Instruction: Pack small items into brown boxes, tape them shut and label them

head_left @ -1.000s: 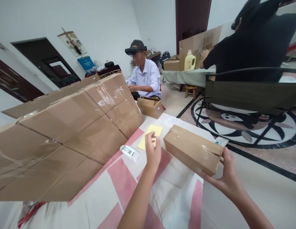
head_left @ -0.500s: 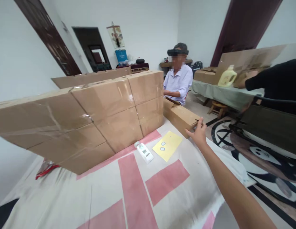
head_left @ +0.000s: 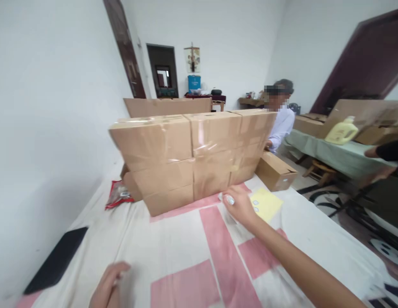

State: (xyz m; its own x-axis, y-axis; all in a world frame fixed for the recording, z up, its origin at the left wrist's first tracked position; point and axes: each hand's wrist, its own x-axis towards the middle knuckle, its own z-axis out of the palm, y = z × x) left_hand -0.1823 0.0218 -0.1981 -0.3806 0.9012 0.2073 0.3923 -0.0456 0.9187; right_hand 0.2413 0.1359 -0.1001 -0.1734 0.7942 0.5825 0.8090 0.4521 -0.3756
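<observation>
My right hand (head_left: 242, 206) is closed around a small white bottle (head_left: 230, 199), with its rounded end showing and most of its body hidden by the fingers. Just right of that hand lies a yellow sheet (head_left: 267, 205) bearing small white labels. A long cardboard box (head_left: 275, 171) sits behind the sheet, a small label on its end. My left hand (head_left: 109, 284) is at the bottom edge, slightly blurred; its fingers are loosely bent and apart, with nothing seen in them. In front of me stands a taped stack of cardboard boxes (head_left: 211, 158).
Pink patches mark the white tablecloth (head_left: 173, 244). A dark flat object (head_left: 57, 259) and a red-edged packet (head_left: 118, 194) lie on the left. A seated person (head_left: 282, 124) is behind the boxes. A yellow jug (head_left: 341, 130) stands on another table, near another person's arm (head_left: 386, 150).
My right hand has left the long cardboard box and moved left onto the white bottle, taking hold of it. My left hand has come into view. The view has turned left.
</observation>
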